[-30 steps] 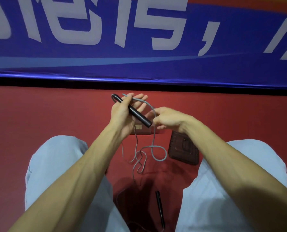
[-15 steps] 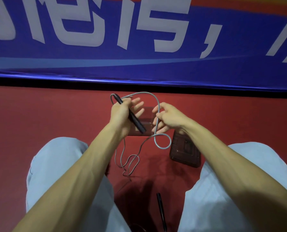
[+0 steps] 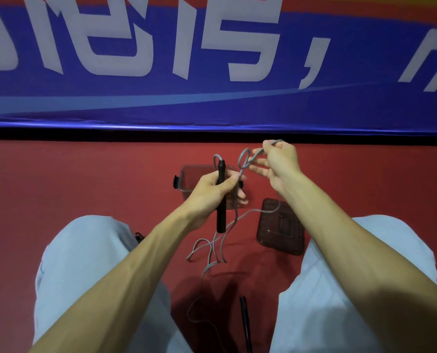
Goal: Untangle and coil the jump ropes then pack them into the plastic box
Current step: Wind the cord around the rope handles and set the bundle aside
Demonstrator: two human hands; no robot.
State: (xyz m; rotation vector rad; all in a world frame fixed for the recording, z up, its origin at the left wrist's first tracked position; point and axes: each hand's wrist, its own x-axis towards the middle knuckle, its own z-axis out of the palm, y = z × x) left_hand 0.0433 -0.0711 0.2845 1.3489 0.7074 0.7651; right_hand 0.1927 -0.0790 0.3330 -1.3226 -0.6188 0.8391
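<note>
My left hand point(image 3: 213, 191) grips a black jump rope handle point(image 3: 221, 215), held nearly upright above the floor. Its grey rope point(image 3: 240, 220) curls out of the handle's top, forms a small loop and runs to my right hand point(image 3: 276, 161), which pinches it at the upper right. The rest of the rope hangs down in tangled loops between my knees. A second black handle point(image 3: 245, 319) lies on the red floor near the bottom. The clear plastic box point(image 3: 186, 179) stands on the floor behind my left hand, partly hidden by it.
The box's dark lid point(image 3: 279, 228) lies flat on the red floor under my right forearm. My knees in light trousers point(image 3: 85, 263) flank the rope. A blue banner point(image 3: 212, 72) with white characters runs along the wall ahead.
The handle has swung from slanted to nearly upright in my left hand. My right hand has risen up and to the right, drawing the rope into a small loop.
</note>
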